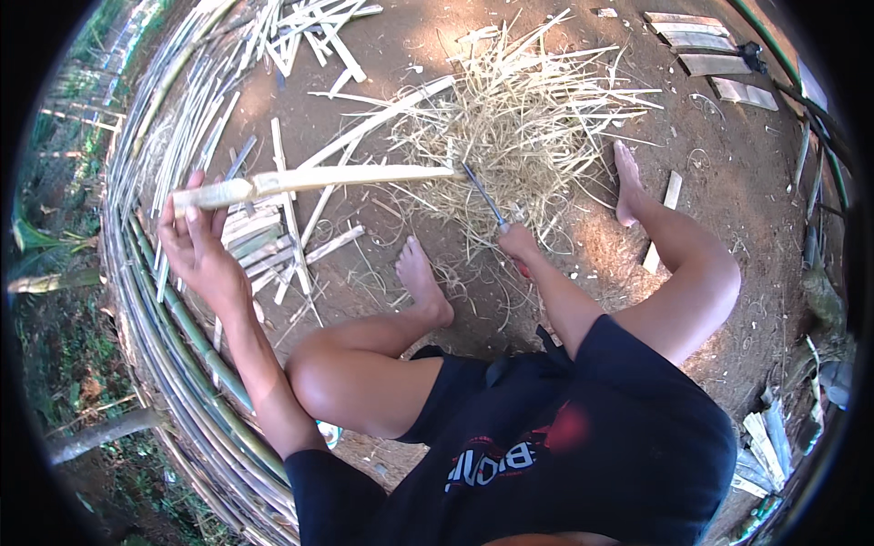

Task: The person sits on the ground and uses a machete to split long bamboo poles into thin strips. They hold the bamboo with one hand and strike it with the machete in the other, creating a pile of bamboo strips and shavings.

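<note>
A pale split bamboo strip, with a node near its left end, lies nearly level across my front. My left hand holds it by that end, palm turned up, thumb and fingers around it. In my right hand is a knife with a long narrow blade and a bit of red showing at the handle. Its blade slants up and left, the tip close to the strip's right end; whether they touch I cannot tell. Beneath the blade lies a heap of thin bamboo shavings on the soil.
Split bamboo pieces lie beside my left foot, and more strips are at the far left. Long bamboo poles curve along the left side. Flat slats rest at the far right. My right foot borders the shavings.
</note>
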A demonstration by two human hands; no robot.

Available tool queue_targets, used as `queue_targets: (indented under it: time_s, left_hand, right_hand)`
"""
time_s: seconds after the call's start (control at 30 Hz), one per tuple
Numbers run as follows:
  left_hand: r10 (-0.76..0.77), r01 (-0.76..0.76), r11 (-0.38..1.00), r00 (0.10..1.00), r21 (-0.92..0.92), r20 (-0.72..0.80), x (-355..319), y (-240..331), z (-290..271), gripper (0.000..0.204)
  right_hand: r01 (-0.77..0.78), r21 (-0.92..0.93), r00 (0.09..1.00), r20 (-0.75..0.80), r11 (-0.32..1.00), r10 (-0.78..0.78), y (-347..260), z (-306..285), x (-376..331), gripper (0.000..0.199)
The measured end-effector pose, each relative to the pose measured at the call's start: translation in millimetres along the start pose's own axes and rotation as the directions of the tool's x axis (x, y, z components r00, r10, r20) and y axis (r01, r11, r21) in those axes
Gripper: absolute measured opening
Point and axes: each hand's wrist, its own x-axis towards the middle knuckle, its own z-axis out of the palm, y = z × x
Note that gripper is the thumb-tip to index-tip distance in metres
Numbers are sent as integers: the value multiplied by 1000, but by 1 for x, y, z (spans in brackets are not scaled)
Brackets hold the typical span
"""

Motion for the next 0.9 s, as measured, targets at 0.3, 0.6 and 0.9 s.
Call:
queue_targets:
  time_s: [0.3, 0.6, 0.9]
  left_hand:
    - [11, -34, 900, 998, -435, -54, 10, -7, -53, 37]
    - [38, 87, 893, 964, -442, 264, 51, 77, 8, 55]
    - [-248, -220, 903, 433, 368, 867, -32, 47, 65, 61]
  right_hand:
    - [472, -246, 794, -299, 847, -529, -37, 0, -55, 69]
    - [709, -259, 695, 96, 656, -713, -122, -10, -128, 53]
    - [416, 532, 839, 87, 737, -536, -104, -27, -169, 43]
